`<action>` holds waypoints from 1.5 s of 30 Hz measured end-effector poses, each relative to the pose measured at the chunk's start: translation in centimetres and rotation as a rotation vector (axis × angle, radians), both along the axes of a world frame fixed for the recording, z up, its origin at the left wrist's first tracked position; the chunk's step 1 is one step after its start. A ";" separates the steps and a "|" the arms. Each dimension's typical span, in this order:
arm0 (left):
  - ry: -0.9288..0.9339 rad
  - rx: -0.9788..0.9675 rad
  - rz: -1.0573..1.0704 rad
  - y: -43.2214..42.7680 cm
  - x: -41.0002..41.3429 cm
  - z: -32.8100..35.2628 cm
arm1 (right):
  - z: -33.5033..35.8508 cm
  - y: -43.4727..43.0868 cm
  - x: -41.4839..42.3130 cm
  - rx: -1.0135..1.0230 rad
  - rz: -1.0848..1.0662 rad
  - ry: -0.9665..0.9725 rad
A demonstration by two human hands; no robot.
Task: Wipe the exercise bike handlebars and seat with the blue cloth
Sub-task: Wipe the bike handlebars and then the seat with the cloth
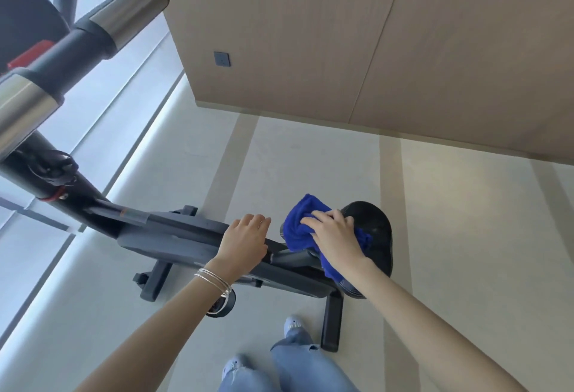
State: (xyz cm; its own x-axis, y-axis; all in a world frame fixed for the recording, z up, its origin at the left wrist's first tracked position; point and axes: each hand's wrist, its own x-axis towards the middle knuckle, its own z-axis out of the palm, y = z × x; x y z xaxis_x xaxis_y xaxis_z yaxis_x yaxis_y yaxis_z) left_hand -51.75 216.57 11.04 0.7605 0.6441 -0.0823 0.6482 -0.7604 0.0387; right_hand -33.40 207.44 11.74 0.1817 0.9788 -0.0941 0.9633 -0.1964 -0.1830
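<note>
The black exercise bike frame (174,233) runs from upper left to lower right across the floor. Its black seat (377,227) is at centre right. My right hand (337,234) presses the bunched blue cloth (299,224) onto the front part of the seat, fingers curled over the cloth. My left hand (245,238) rests palm down on the frame just left of the seat, fingers bent over the far edge. The handlebars (130,11), with chrome and black sections, loom close at the upper left.
A wood-panelled wall (372,34) with a small grey switch plate (221,59) stands behind the bike. Pale floor surrounds it. The bike's base feet (331,323) stick out beside my legs in light jeans (298,360). Frosted glass panels line the left.
</note>
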 end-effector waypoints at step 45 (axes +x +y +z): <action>-0.029 -0.121 -0.159 0.0 7.0 -0.9 | -1.1 -7.6 11.5 0.253 -0.405 0.194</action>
